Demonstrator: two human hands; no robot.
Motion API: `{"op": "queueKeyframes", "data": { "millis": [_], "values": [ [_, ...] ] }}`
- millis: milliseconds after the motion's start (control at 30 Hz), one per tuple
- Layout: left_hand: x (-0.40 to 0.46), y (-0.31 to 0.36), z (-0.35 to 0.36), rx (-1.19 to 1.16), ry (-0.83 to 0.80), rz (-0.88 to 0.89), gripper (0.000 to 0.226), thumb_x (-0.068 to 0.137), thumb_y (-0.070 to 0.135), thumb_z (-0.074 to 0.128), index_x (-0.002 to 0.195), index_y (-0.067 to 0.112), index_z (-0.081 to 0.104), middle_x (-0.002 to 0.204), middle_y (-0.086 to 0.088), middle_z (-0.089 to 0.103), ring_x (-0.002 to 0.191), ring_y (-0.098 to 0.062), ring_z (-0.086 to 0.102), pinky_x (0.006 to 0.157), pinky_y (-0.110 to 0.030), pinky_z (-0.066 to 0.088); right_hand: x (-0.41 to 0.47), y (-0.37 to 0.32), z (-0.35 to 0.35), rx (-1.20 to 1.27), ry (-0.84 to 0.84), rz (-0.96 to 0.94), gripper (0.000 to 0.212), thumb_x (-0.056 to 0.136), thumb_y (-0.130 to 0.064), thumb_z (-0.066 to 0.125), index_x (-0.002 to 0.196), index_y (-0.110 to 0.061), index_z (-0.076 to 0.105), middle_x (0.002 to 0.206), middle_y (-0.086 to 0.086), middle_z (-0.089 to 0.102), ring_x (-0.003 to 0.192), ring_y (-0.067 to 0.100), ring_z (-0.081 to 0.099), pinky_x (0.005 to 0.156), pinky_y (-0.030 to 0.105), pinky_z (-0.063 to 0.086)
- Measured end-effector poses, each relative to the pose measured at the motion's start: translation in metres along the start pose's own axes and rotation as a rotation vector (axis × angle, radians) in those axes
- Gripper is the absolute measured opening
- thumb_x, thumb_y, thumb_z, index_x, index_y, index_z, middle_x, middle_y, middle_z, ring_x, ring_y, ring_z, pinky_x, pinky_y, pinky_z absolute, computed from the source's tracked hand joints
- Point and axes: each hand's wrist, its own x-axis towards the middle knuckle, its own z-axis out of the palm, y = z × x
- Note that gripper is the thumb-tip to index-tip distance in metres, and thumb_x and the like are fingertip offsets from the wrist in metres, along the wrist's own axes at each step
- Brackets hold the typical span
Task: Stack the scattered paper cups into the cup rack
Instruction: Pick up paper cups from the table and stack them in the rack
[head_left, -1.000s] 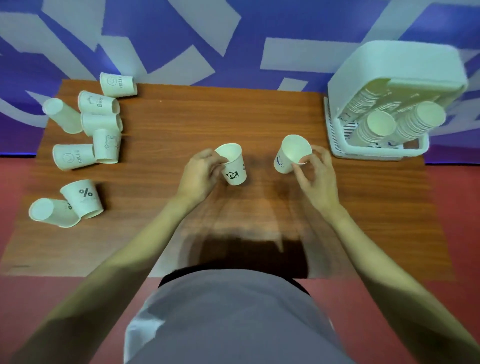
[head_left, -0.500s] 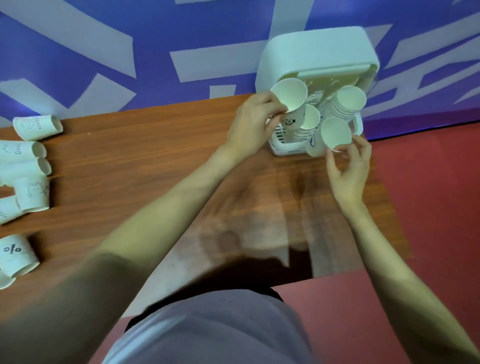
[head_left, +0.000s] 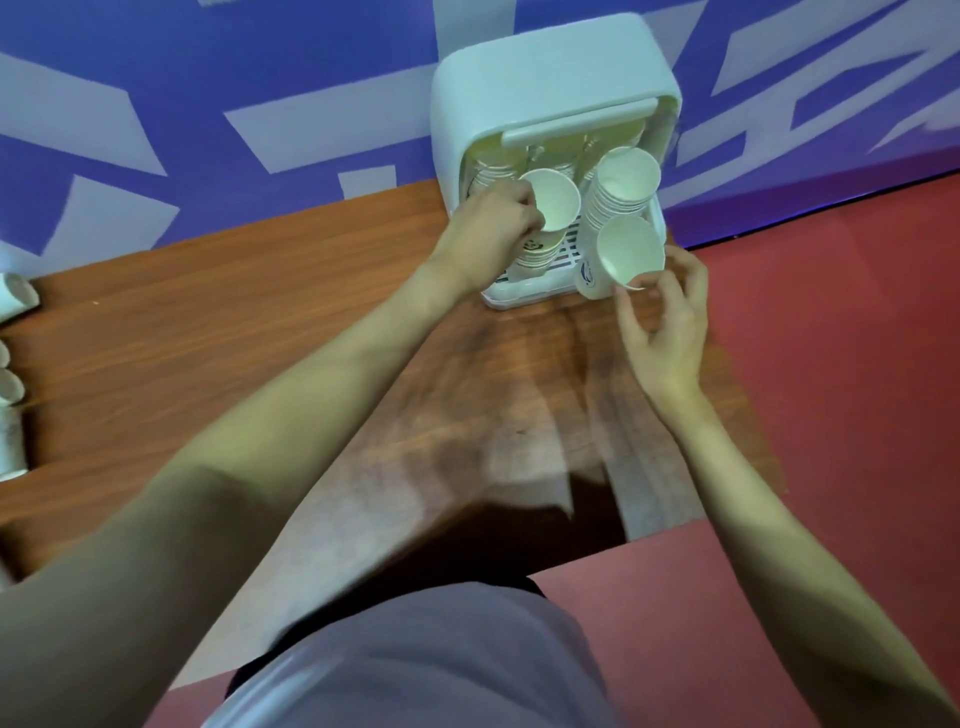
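Two paper cups, gripped by left hand (head_left: 491, 228) and right hand (head_left: 662, 317), carried from mid-frame to cup rack (head_left: 550, 83), upper right; stacking imminent.

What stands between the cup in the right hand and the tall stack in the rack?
Nothing visible. The right hand holds its cup just below the tall stack in the rack; the left hand works on the neighbouring stack, off to the side.

A wooden table (head_left: 218, 332) carries a white cup rack (head_left: 550, 88) at its far edge, just beyond the fingers, and loose paper cups (head_left: 11, 410) far left of them.
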Motion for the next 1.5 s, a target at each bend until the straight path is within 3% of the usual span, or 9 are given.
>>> {"op": "queueKeyframes", "data": {
  "millis": [167, 333, 433, 567, 700, 833, 933, 1067, 1500],
  "values": [
    [-0.004, -0.002, 0.019, -0.038, -0.093, 0.0, 0.025, 0.093, 0.017, 0.049, 0.107, 0.006, 0.067, 0.113, -0.01, 0.06, 0.107, -0.03, 0.055, 0.087, -0.04, 0.044, 0.015, -0.007, -0.002, -0.018, 0.041, -0.055, 0.02, 0.089, -0.019, 0.064, 0.092, 0.001, 0.061, 0.127, 0.021, 0.047, 0.114, 0.019, 0.051, 0.087, 0.023, 0.048],
    [-0.031, -0.006, 0.027, -0.109, 0.031, -0.074, 0.031, 0.088, 0.015, 0.056, 0.118, 0.006, 0.06, 0.12, -0.012, 0.058, 0.111, -0.031, 0.053, 0.096, -0.039, 0.041, 0.038, -0.021, 0.012, 0.024, 0.067, -0.066, 0.021, 0.089, -0.02, 0.064, 0.091, 0.0, 0.061, 0.128, 0.017, 0.047, 0.111, 0.026, 0.055, 0.084, 0.023, 0.047],
    [-0.061, -0.012, 0.025, -0.168, 0.072, -0.16, 0.034, 0.085, 0.011, 0.058, 0.118, 0.005, 0.059, 0.12, -0.012, 0.058, 0.111, -0.031, 0.052, 0.096, -0.038, 0.04, 0.049, -0.029, 0.031, 0.001, 0.056, -0.108, 0.02, 0.087, -0.018, 0.064, 0.091, 0.002, 0.062, 0.127, 0.02, 0.049, 0.106, 0.015, 0.053, 0.08, 0.009, 0.04],
    [-0.101, -0.03, 0.02, -0.173, 0.082, -0.27, 0.035, 0.087, 0.014, 0.058, 0.121, 0.006, 0.057, 0.121, -0.011, 0.057, 0.11, -0.03, 0.053, 0.097, -0.037, 0.036, 0.055, -0.03, 0.056, -0.06, -0.018, -0.145, 0.021, 0.089, -0.017, 0.063, 0.091, 0.004, 0.061, 0.127, 0.023, 0.049, 0.105, 0.008, 0.047, 0.078, 0.023, 0.045],
    [-0.135, -0.049, 0.012, -0.161, 0.122, -0.365, 0.034, 0.087, 0.012, 0.06, 0.119, 0.004, 0.057, 0.117, -0.015, 0.059, 0.106, -0.033, 0.054, 0.093, -0.039, 0.041, 0.051, -0.026, 0.072, -0.096, -0.141, -0.103, 0.023, 0.09, -0.019, 0.06, 0.092, 0.004, 0.059, 0.13, 0.021, 0.046, 0.104, 0.025, 0.055, 0.085, 0.034, 0.046],
    [-0.165, -0.065, 0.006, -0.157, 0.143, -0.438, 0.034, 0.087, 0.013, 0.061, 0.12, 0.005, 0.057, 0.119, -0.016, 0.058, 0.108, -0.035, 0.053, 0.094, -0.04, 0.041, 0.044, -0.024, 0.082, -0.221, -0.29, -0.046, 0.03, 0.092, -0.021, 0.058, 0.108, 0.005, 0.059, 0.14, 0.025, 0.039, 0.128, 0.036, 0.044, 0.102, 0.05, 0.037],
    [-0.184, -0.074, 0.003, -0.161, 0.169, -0.474, 0.035, 0.087, 0.013, 0.061, 0.121, 0.005, 0.057, 0.119, -0.016, 0.058, 0.109, -0.034, 0.053, 0.095, -0.039, 0.04, 0.033, -0.035, 0.087, -0.305, -0.33, -0.032, 0.046, 0.092, -0.021, 0.056, 0.13, 0.003, 0.048, 0.149, 0.029, 0.024, 0.141, 0.04, 0.025, 0.112, 0.05, 0.026],
    [-0.213, -0.083, -0.003, -0.181, 0.209, -0.522, 0.036, 0.087, 0.014, 0.061, 0.122, 0.006, 0.056, 0.119, -0.016, 0.058, 0.111, -0.034, 0.052, 0.095, -0.039, 0.041, 0.003, -0.064, 0.096, -0.361, -0.347, -0.061, 0.053, 0.09, -0.019, 0.055, 0.136, 0.001, 0.04, 0.152, 0.027, 0.018, 0.143, 0.04, 0.019, 0.115, 0.047, 0.021],
    [-0.414, -0.142, -0.032, -0.198, 0.251, -0.817, 0.039, 0.085, 0.013, 0.063, 0.123, 0.007, 0.056, 0.119, -0.016, 0.057, 0.112, -0.033, 0.052, 0.094, -0.039, 0.042, -0.15, -0.215, 0.217, -0.29, -0.95, -0.265, 0.063, 0.094, -0.03, 0.055, 0.147, -0.013, 0.026, 0.158, 0.01, 0.015, 0.145, 0.029, 0.017, 0.117, 0.043, 0.02]
  ]
}}
